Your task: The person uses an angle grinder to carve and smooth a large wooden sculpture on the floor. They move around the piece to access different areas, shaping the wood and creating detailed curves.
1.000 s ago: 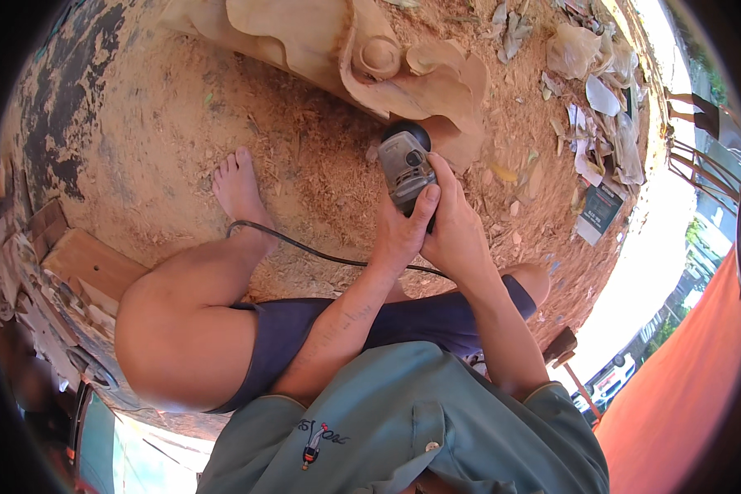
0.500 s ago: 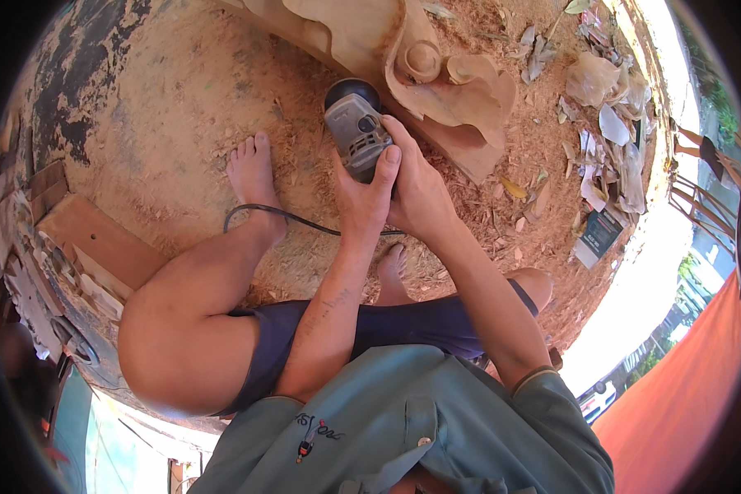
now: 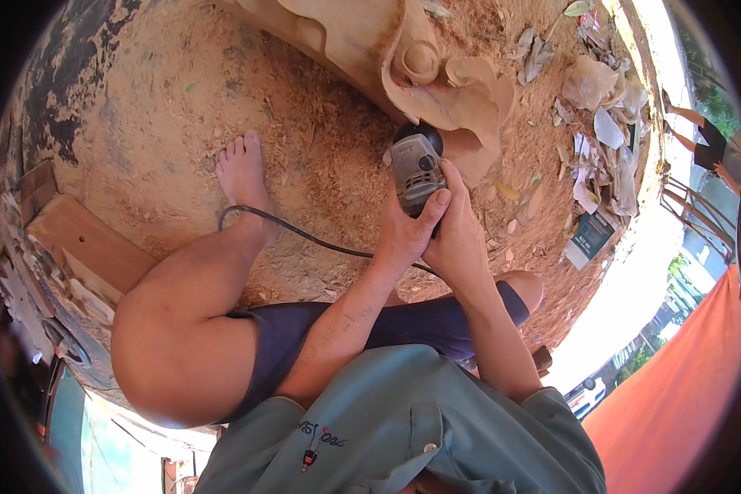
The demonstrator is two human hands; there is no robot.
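Head view: both hands wrap one grey angle grinder, held out in front of the seated person and low over the sawdust-covered ground. The left hand is closed around the grinder's body from below and the left, thumb laid up along its side; the right hand is closed over the rear from the right, so the two grips probably steady the tool against its own pull. The grinder's head is pressed up to the lower edge of a pale carved wood piece, touching or just short of a curled lobe; the disc itself is hidden. Its black power cord trails back to the left across the shin, just behind the bare foot, well clear of the working end. Wood scraps and litter lie to the right, planks to the left.
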